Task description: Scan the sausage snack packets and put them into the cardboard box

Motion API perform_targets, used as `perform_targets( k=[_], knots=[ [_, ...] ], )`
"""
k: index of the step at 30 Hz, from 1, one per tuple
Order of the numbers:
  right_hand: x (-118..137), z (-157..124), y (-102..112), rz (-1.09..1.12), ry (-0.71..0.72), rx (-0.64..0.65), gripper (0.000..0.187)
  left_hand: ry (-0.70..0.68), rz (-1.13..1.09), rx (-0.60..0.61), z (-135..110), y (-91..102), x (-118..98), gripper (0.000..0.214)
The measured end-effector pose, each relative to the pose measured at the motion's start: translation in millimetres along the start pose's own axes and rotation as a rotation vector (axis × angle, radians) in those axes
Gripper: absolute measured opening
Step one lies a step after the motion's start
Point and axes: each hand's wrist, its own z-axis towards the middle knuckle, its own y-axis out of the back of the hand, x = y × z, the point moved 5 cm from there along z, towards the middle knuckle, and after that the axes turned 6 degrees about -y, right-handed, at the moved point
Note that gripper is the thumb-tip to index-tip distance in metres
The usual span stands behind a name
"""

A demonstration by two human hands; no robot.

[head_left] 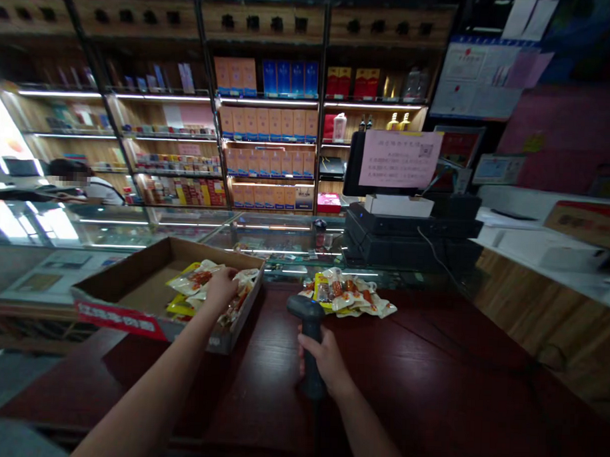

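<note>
My left hand [221, 289] reaches into an open cardboard box [133, 286] and rests on yellow-and-clear snack packets [195, 285] lying inside. Whether it grips one, I cannot tell. My right hand [325, 359] is wrapped around the handle of a dark handheld barcode scanner [306, 322], whose head points up and away from me. Beyond the scanner, a loose pile of similar vacuum-packed snack packets [345, 296] lies on the dark red wooden counter [420, 372].
A cash register stack [409, 235] with a monitor bearing a pink paper notice [400, 158] stands past the counter. A glass display case [279, 237] runs behind it, backed by shelves of boxed goods [268, 127]. A person [86, 184] stands at the left.
</note>
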Motion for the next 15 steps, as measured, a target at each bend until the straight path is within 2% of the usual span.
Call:
perform_targets(
  k=[3,5,10,15],
  knots=[
    [-7.0,2.9,-16.5,-0.027,-0.012,0.035,0.036,-0.027,0.256,0.204,-5.4,-6.9,22.9,0.032],
    [-10.9,4.5,-25.2,-0.037,-0.013,0.05,0.036,-0.091,0.363,0.297,-10.5,-15.3,28.9,0.034],
    [-18.6,6.7,-40.6,-0.059,-0.029,0.069,0.034,-0.23,0.472,0.31,-17.0,-27.8,28.1,0.037],
    [-23.1,6.7,-48.2,-0.067,-0.057,0.057,0.033,-0.127,0.401,0.32,-15.8,-30.0,30.0,0.03]
  ],
)
